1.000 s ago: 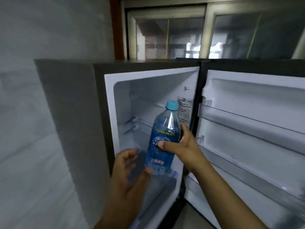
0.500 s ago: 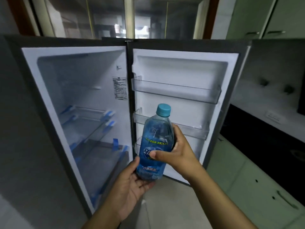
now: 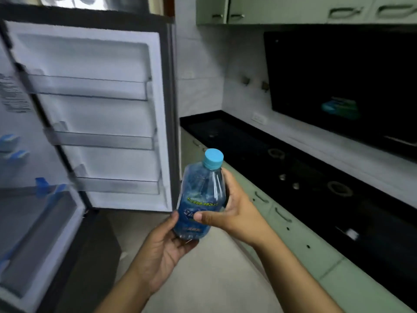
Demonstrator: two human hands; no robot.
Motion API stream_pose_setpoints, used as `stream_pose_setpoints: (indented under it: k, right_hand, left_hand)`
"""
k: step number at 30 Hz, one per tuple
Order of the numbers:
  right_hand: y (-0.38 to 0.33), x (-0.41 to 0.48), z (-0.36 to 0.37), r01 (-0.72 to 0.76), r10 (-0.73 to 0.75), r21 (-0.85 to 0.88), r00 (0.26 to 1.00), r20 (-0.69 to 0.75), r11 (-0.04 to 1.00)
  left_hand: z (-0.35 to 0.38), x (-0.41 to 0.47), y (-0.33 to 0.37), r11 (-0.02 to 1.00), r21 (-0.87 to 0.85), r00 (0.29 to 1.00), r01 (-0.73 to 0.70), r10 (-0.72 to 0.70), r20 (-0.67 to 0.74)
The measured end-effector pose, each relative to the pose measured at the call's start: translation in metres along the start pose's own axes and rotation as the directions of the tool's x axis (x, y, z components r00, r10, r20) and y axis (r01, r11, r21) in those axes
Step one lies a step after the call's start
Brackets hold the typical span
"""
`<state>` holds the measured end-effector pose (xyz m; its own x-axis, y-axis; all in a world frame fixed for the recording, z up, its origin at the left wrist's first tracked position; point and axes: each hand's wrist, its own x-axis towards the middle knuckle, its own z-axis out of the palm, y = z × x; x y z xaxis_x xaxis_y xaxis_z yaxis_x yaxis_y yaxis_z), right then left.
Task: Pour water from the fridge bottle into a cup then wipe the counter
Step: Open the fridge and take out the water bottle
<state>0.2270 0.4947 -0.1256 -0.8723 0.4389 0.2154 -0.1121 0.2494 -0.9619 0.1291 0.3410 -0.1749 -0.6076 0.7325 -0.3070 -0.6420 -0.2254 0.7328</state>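
The water bottle [image 3: 202, 195] is clear plastic with a blue label and a light blue cap, held upright in front of me at the centre of the view. My right hand [image 3: 234, 211] wraps around its middle from the right, thumb across the label. My left hand [image 3: 164, 245] cups its base from below. The fridge [image 3: 33, 222] stands open on the left, its door [image 3: 101, 120] swung wide behind the bottle. The black counter [image 3: 237, 141] runs along the right side. No cup is in view.
A black cooktop with burners [image 3: 338, 188] and knobs lies in the counter. Pale green drawers [image 3: 293, 233] line its front, and green wall cabinets [image 3: 270, 10] hang above a dark range hood [image 3: 338, 75]. The pale floor [image 3: 214, 279] lies between fridge and counter.
The bottle has come out of the fridge and away from it. My view has swung right toward the counter. My left hand moved under the bottle's base.
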Motion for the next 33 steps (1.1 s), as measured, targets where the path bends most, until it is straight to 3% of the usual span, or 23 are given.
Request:
stream_pose_setpoints:
  k: [8,14,19,25,33]
  right_hand:
    - [0.028,-0.1,-0.127,-0.125,0.111,-0.034,0.953,-0.282,0.992]
    - [0.054,-0.14,-0.2,-0.196,0.161,-0.018,0.853,-0.496,0.981]
    - [0.065,-0.155,-0.259,-0.258,0.168,-0.043,0.739,-0.653,0.965]
    - [0.079,-0.188,-0.315,-0.332,0.184,-0.002,0.526,-0.83,0.943]
    - [0.095,-0.264,-0.38,-0.355,0.239,0.135,0.267,-0.933,0.925]
  left_hand:
    - [0.103,0.024,-0.107,0.973,0.126,0.97,0.195,-0.211,0.12]
    - [0.165,0.07,-0.168,0.916,0.24,0.906,0.321,-0.371,0.205]
    - [0.225,0.115,-0.213,0.86,0.337,0.814,0.384,-0.488,0.316]
    - [0.297,0.158,-0.275,0.752,0.473,0.655,0.459,-0.646,0.391]
    - [0.383,0.156,-0.371,0.585,0.646,0.419,0.49,-0.808,0.414]
